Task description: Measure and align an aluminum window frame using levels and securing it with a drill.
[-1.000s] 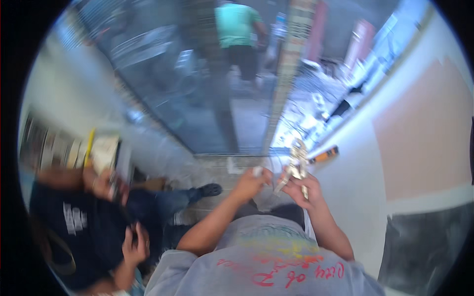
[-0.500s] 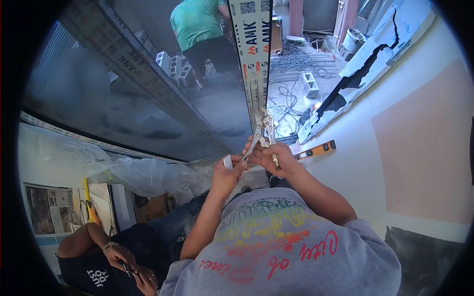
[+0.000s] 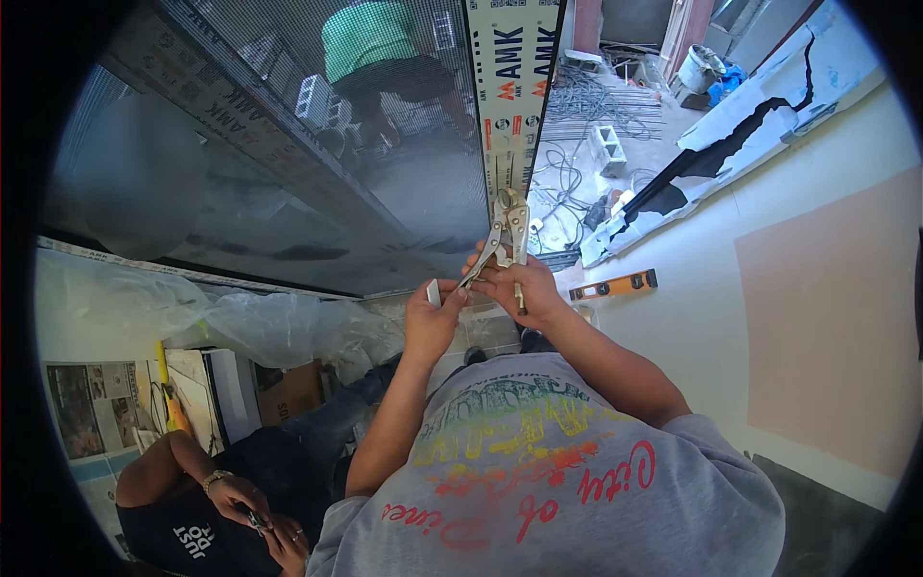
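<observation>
A pair of silver locking pliers (image 3: 501,231) is held in front of me, jaws pointing away. Its jaws overlap the lower end of the film-covered door frame (image 3: 512,125); I cannot tell whether they grip it. My right hand (image 3: 531,291) wraps round one handle, whose brass-coloured end sticks out below. My left hand (image 3: 430,325) pinches the end of the other handle, and the two handles stand apart. A small white piece (image 3: 433,291) also sits in my left hand, upright among the fingers.
Left of the frame stretches a dark mesh screen (image 3: 394,212), with a person in green (image 3: 370,43) bent over behind it. An orange spirit level (image 3: 613,286) lies at right. Concrete block (image 3: 607,151) and cables lie beyond. A seated person (image 3: 207,490) is at lower left.
My view has shifted a little, and both hands with the pliers appear slightly higher. The person in green has bent lower behind the screen. My grip looks the same.
</observation>
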Motion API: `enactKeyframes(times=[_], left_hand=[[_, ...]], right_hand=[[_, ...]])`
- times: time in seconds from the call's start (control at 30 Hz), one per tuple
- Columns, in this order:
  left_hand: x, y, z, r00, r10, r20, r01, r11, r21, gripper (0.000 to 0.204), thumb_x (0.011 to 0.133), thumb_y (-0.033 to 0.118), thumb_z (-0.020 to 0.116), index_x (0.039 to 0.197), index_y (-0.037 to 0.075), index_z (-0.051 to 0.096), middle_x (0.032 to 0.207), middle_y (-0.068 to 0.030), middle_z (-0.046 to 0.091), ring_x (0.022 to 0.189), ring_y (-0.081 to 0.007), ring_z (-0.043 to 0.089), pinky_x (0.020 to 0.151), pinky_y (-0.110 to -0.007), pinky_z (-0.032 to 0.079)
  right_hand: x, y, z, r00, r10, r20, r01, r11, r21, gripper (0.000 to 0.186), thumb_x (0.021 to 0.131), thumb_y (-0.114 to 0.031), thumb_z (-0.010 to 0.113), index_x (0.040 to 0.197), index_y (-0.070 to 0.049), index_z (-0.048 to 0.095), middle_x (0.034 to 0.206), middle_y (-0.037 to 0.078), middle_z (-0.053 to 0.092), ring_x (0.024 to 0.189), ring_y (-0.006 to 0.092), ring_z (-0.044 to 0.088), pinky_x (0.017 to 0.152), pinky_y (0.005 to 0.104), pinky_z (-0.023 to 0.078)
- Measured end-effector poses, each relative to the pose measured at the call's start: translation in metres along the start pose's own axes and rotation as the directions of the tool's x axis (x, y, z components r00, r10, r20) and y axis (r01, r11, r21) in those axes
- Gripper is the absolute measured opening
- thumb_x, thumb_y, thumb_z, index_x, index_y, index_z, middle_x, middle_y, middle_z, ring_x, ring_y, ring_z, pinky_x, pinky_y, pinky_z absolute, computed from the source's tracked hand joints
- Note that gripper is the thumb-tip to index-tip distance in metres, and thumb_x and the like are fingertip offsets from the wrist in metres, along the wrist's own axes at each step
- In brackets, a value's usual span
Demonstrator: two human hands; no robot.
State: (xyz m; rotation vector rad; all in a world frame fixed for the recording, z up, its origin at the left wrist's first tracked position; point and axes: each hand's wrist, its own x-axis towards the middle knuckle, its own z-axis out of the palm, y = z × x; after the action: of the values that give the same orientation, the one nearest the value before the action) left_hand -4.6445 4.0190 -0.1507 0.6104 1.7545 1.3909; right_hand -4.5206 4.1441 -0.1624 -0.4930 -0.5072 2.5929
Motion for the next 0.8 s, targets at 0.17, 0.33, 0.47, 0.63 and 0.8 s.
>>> enactKeyframes(times=[0.17,0.33,0.47,0.63,0.8], left_hand=[[0.003,0.000,-0.007,1.000,0.005,-0.031,-0.002,0.996,0.084,0.012,0.087,0.011,0.062,0.093,0.001,0.061,0.076,-0.0036,0.066,0.054,-0.0057,0.048,0.049,-0.021,0.040],[0.007,0.006,-0.001,0.989,-0.030,0.142,0.013,0.993,0.121,0.011,0.087,0.012,0.063,0.088,0.001,0.063,0.076,-0.0033,0.066,0.056,-0.0060,0.050,0.050,-0.022,0.040],[0.017,-0.011,0.001,0.982,0.064,0.179,-0.130,0.915,0.383,0.018,0.083,0.016,0.065,0.093,0.000,0.064,0.077,-0.0085,0.067,0.066,-0.0140,0.060,0.060,-0.029,0.047],[0.038,0.024,0.026,0.967,0.235,0.101,-0.256,0.895,0.365,0.028,0.083,0.017,0.063,0.106,0.001,0.062,0.084,-0.0127,0.067,0.074,-0.0222,0.064,0.069,-0.034,0.049],[0.072,0.046,0.056,0.832,0.487,0.265,-0.551,0.673,0.493,0.046,0.085,0.016,0.059,0.127,0.000,0.050,0.097,-0.0206,0.065,0.088,-0.0353,0.064,0.078,-0.041,0.049]], right_hand=[[0.002,0.006,0.013,0.996,-0.048,-0.073,0.046,0.999,-0.021,0.049,0.072,0.011,0.041,0.120,0.004,0.046,0.106,0.017,0.058,0.102,0.0304,0.059,0.089,0.0446,0.048],[0.009,0.000,0.009,0.986,-0.050,-0.162,0.017,0.980,-0.196,0.045,0.073,0.011,0.043,0.117,0.003,0.047,0.097,0.014,0.059,0.088,0.0259,0.061,0.079,0.0398,0.052],[0.010,0.007,-0.013,0.972,-0.139,-0.188,0.050,0.909,-0.414,0.046,0.074,0.009,0.046,0.120,0.004,0.047,0.099,0.014,0.059,0.091,0.0251,0.062,0.079,0.0382,0.054],[-0.022,-0.027,-0.017,0.991,-0.087,-0.106,0.045,0.935,-0.351,0.046,0.079,0.004,0.046,0.124,0.001,0.047,0.111,0.014,0.060,0.105,0.0265,0.060,0.089,0.0399,0.050],[-0.057,-0.042,-0.025,0.993,-0.090,0.076,0.112,0.920,-0.375,0.051,0.078,0.002,0.044,0.130,0.000,0.046,0.122,0.016,0.056,0.115,0.0268,0.055,0.096,0.0417,0.045]])
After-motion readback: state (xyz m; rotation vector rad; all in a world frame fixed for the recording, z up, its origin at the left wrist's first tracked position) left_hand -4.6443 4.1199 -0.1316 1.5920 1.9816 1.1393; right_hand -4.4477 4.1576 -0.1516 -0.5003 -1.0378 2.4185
